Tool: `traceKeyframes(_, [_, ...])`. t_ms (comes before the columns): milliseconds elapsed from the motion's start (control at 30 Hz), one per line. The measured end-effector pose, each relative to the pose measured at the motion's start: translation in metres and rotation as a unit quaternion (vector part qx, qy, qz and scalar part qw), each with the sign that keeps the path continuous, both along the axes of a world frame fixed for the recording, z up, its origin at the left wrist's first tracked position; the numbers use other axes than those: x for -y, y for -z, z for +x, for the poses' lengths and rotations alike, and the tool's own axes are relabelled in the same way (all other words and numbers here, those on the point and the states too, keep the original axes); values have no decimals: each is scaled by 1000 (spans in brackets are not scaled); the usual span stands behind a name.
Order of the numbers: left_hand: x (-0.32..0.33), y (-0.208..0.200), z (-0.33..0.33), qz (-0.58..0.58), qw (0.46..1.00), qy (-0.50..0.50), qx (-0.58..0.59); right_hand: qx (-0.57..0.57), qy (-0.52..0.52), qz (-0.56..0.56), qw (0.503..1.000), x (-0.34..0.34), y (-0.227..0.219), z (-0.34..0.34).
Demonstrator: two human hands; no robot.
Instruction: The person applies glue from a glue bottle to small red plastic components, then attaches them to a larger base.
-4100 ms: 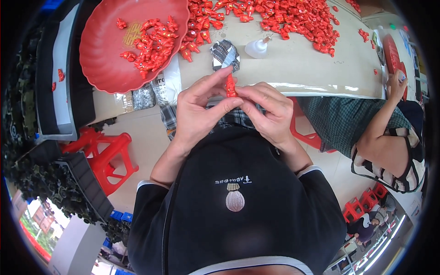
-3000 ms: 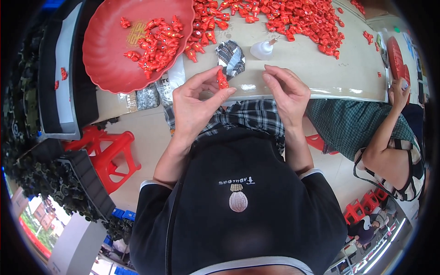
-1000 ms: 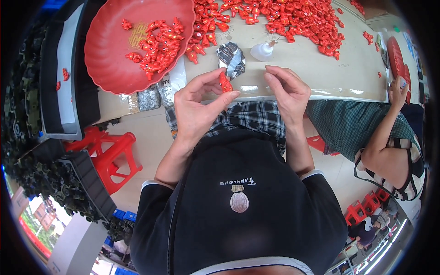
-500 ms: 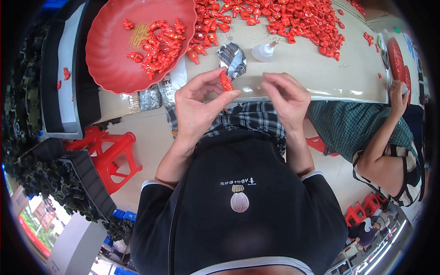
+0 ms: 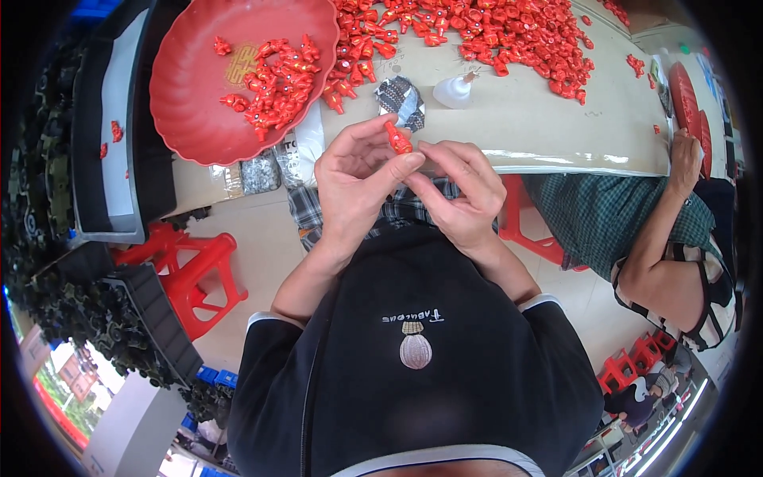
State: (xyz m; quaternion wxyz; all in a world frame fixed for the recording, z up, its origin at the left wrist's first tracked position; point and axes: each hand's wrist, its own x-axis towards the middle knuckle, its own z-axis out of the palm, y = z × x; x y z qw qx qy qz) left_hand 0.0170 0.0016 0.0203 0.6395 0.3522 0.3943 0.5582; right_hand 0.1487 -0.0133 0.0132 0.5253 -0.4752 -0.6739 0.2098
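A small red figurine (image 5: 399, 140) with gold and dark markings is pinched between the thumb and fingers of my left hand (image 5: 350, 181). My right hand (image 5: 465, 197) is close beside it, fingers bent and drawn together at the figurine's lower end. Whether a tiny piece sits between those right fingertips is too small to make out. Just beyond the hands lie a crumpled patterned cloth (image 5: 400, 102) and a white squeeze bottle (image 5: 454, 92) with a narrow tip. A scalloped red tray (image 5: 187, 103) at the left holds several similar figurines (image 5: 278, 87).
A big heap of red pieces (image 5: 517, 36) covers the back of the table (image 5: 548, 127). Clear plastic bags (image 5: 261, 172) lie by the tray. Red stools (image 5: 199, 278) stand at left. A co-worker's arm (image 5: 664, 211) reaches to the table at right, near red trays (image 5: 685, 95).
My right hand has moved left and down to meet the figurine in my left hand. The figurine has shifted slightly right. The co-worker's hand has moved a little farther away.
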Motion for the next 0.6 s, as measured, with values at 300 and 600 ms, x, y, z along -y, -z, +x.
traceKeyframes(300, [-1, 7, -6, -7, 1000, -15, 5, -55, -2, -67, 996, -2, -5, 2])
traceKeyframes(600, [-5, 9, -13, -37, 998, 18, 50, -123, -37, -143, 981, -5, -11, 6])
